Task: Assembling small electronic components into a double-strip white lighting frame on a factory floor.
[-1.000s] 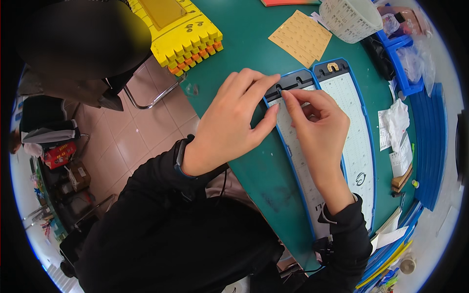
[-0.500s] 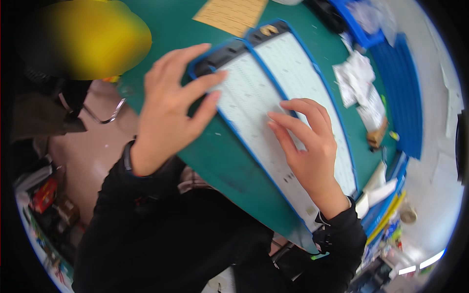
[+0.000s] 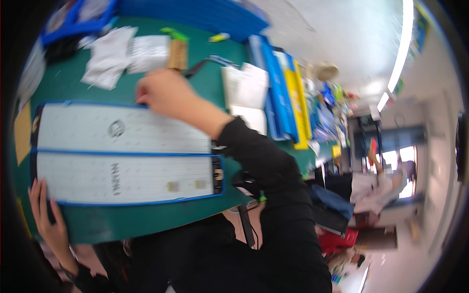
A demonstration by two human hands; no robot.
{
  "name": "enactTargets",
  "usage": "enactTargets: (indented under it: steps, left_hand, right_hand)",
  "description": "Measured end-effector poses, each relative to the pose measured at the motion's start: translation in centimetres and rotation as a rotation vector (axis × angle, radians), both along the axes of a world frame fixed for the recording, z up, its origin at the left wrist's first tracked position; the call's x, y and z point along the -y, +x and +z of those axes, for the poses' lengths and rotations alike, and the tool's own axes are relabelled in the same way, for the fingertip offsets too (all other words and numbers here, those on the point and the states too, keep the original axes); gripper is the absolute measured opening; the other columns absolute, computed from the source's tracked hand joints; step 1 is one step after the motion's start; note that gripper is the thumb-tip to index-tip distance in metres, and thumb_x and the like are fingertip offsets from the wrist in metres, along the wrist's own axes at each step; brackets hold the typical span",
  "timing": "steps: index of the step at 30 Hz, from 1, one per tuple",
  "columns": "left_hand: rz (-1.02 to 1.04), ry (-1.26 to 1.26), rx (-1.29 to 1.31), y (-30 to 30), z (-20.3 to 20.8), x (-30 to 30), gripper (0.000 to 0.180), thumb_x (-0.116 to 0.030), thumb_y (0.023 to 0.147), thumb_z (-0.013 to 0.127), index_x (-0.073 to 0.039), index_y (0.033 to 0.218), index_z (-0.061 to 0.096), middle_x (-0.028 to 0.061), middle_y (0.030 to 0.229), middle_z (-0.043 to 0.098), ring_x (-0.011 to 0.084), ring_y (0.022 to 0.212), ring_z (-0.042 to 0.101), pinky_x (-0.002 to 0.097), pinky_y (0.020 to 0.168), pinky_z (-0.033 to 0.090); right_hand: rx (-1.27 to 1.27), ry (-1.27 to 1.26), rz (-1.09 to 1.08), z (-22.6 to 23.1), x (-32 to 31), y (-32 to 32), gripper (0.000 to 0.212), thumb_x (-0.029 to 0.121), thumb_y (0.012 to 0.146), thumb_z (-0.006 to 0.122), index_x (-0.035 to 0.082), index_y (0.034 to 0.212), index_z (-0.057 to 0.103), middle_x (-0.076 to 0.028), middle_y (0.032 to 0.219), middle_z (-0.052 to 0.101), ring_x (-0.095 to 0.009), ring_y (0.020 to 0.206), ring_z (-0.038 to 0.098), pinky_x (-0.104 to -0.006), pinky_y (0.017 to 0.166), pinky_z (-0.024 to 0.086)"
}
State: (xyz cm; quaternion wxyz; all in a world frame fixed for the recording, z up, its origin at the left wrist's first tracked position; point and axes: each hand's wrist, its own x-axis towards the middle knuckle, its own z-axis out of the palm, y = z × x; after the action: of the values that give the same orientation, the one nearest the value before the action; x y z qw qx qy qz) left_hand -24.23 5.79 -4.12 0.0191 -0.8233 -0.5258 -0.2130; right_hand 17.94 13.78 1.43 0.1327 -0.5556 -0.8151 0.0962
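Two long flat panels with blue edges and black end strips lie side by side, the far white panel (image 3: 78,128) and the near white panel (image 3: 83,178). Small dark marks dot their faces. My left hand (image 3: 50,219) has its fingers apart, with the fingertips at the near panel's left corner. Across the far panel's long blue edge reaches my right hand (image 3: 168,93), its fingers curled together and slightly blurred. Something small and dark shows beneath those fingertips, but I cannot make out what it is.
Crumpled white paper (image 3: 108,56) and a brown block (image 3: 178,54) lie beyond the panels. A dark-bladed tool (image 3: 196,67) rests beside an open notebook (image 3: 249,88). Blue folders (image 3: 271,93) and a yellow folder (image 3: 299,102) stand at right. Another person (image 3: 376,188) is farther off.
The view has swung to the right, so the panels now lie across it. My left hand has come down to the near corner; my right hand has moved from above the panels to the far edge.
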Motion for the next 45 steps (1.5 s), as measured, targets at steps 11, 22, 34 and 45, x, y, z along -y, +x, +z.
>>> enactTargets:
  steps: [11,22,34,45]
  left_hand:
    - [-0.086,0.048,-0.084,-2.1,0.2,-1.6,0.033,-0.007,0.099,0.044,0.003,0.129,0.055,0.0156,0.134,0.055,0.0314,0.13,0.047,0.0423,0.113,0.031]
    - [0.034,0.013,0.168,4.0,3.3,1.0,0.032,0.0,0.083,0.06,0.0,0.114,0.066,0.0158,0.119,0.063,0.0322,0.121,0.056,0.0452,0.11,0.035]
    - [0.043,0.01,0.169,4.1,3.5,0.3,0.035,-0.001,0.083,0.061,-0.002,0.117,0.065,0.0149,0.121,0.062,0.0317,0.121,0.056,0.0434,0.109,0.037]
    - [-0.554,-0.361,0.108,11.6,8.9,2.3,0.059,-0.017,0.083,0.068,0.0,0.136,0.047,0.0171,0.138,0.05,0.0339,0.131,0.045,0.0476,0.111,0.032]
  right_hand:
    - [-0.163,0.204,-0.106,4.1,5.7,0.7,0.01,0.004,0.078,0.063,0.007,0.087,0.06,-0.012,0.089,0.061,-0.031,0.089,0.06,-0.0401,0.077,0.046]
    - [-0.192,0.034,-0.189,3.1,5.0,2.1,0.009,0.012,0.076,0.073,0.009,0.083,0.069,-0.006,0.081,0.065,-0.027,0.081,0.062,-0.0368,0.071,0.049]
    - [-0.203,-0.03,-0.047,3.6,1.0,0.4,0.009,0.011,0.086,0.064,0.004,0.091,0.061,-0.011,0.084,0.064,-0.025,0.078,0.062,-0.0341,0.069,0.047]
    - [-0.304,-0.401,-0.24,4.3,14.4,-2.1,0.008,0.002,0.083,0.061,0.001,0.088,0.055,-0.013,0.082,0.058,-0.029,0.081,0.059,-0.0373,0.072,0.047]
